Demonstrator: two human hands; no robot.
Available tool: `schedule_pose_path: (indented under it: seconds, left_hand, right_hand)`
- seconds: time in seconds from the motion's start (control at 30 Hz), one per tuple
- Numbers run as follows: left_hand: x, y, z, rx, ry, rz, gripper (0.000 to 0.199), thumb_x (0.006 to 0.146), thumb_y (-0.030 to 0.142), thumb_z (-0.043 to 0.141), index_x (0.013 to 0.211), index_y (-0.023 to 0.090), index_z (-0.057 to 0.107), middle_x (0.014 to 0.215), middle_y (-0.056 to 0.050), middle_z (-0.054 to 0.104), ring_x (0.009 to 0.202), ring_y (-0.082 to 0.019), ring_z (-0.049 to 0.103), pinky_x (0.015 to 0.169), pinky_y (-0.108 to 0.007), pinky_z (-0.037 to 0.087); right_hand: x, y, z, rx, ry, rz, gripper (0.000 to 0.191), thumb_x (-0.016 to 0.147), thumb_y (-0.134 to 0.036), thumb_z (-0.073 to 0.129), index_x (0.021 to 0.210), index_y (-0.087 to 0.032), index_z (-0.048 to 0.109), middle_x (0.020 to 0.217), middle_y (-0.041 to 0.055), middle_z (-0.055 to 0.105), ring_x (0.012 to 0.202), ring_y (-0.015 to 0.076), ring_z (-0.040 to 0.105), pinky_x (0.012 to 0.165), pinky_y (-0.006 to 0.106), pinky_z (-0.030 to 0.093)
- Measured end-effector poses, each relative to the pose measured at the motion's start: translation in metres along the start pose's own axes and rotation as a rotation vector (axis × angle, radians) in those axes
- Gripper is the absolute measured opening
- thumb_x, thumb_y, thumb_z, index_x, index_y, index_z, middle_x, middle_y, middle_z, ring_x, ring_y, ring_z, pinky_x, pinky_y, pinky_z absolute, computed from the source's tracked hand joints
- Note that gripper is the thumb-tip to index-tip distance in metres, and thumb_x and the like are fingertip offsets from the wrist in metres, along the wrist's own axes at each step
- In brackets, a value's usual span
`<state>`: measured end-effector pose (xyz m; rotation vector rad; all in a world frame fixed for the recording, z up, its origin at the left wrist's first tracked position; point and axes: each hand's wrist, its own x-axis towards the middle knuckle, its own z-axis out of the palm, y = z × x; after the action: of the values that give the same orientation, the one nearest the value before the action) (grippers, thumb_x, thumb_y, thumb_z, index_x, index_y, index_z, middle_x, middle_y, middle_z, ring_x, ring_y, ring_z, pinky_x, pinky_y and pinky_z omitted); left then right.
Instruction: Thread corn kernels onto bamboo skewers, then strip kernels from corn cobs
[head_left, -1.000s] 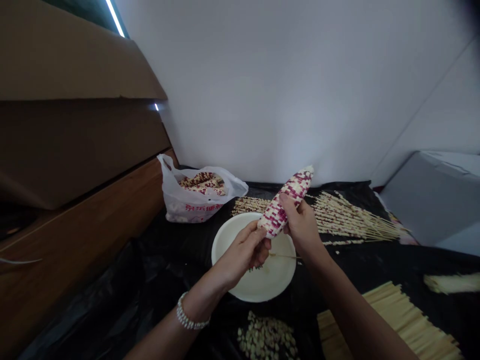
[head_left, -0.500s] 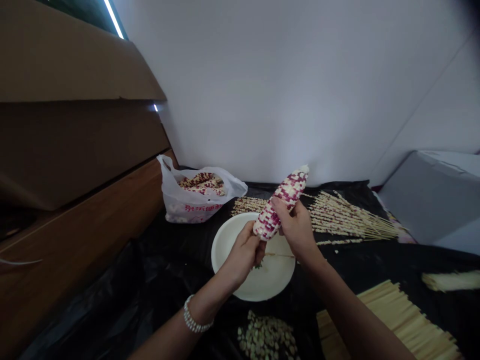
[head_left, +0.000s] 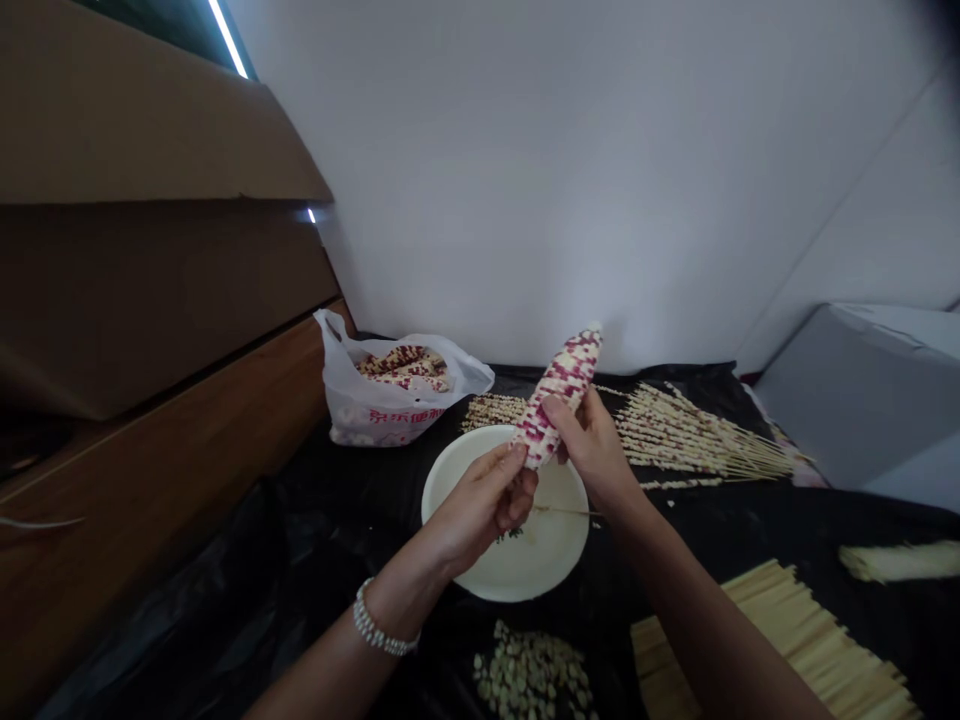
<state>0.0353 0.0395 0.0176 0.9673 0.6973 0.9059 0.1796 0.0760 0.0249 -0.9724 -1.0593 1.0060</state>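
A corn cob [head_left: 564,385] with mixed purple and white kernels is held tilted, its pale tip pointing up and right. My left hand [head_left: 491,492] is closed on its lower end, thumb on the kernels. Around its middle, my right hand [head_left: 592,440] is wrapped with the thumb on the near side. Below both hands lies a white bowl [head_left: 517,580], partly covered by them. A thin stick [head_left: 566,510] rests in the bowl and reaches over its right rim.
A white plastic bag [head_left: 386,425] of similar cobs stands left. Sticks threaded with kernels [head_left: 675,430] lie behind on black sheeting. Loose kernels [head_left: 534,670] are heaped in front, with bare flat sticks [head_left: 795,630] at right. A cardboard box [head_left: 150,270] stands left, a grey box [head_left: 877,390] right.
The corn cob has shifted slightly left and turned, showing other kernels. My left hand has changed its grip, its thumb now higher on the cob's lower end.
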Motion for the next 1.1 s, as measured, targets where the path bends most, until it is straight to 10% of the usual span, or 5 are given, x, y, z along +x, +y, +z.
schedule_pose_path:
  seconds: [0.43, 1.1]
  left_hand:
    - [-0.003, 0.001, 0.002, -0.14, -0.048, -0.116, 0.038, 0.092, 0.051, 0.047, 0.089, 0.014, 0.055, 0.072, -0.001, 0.056, 0.044, -0.003, 0.039, 0.046, -0.02, 0.025]
    - [-0.003, 0.0, 0.005, 0.021, -0.035, -0.06, 0.024, 0.091, 0.037, 0.043, 0.087, 0.015, 0.053, 0.075, -0.001, 0.055, 0.048, -0.005, 0.041, 0.045, -0.02, 0.026]
  right_hand:
    - [-0.003, -0.004, 0.006, 0.334, -0.114, 0.225, 0.044, 0.065, -0.048, 0.077, 0.092, -0.021, 0.055, 0.083, 0.0015, 0.063, 0.071, 0.0163, 0.059, 0.066, 0.032, 0.05]
    - [-0.003, 0.005, 0.004, 0.048, -0.038, 0.046, 0.039, 0.068, -0.043, 0.077, 0.095, -0.022, 0.058, 0.081, -0.0017, 0.06, 0.071, 0.0143, 0.052, 0.065, 0.028, 0.045]
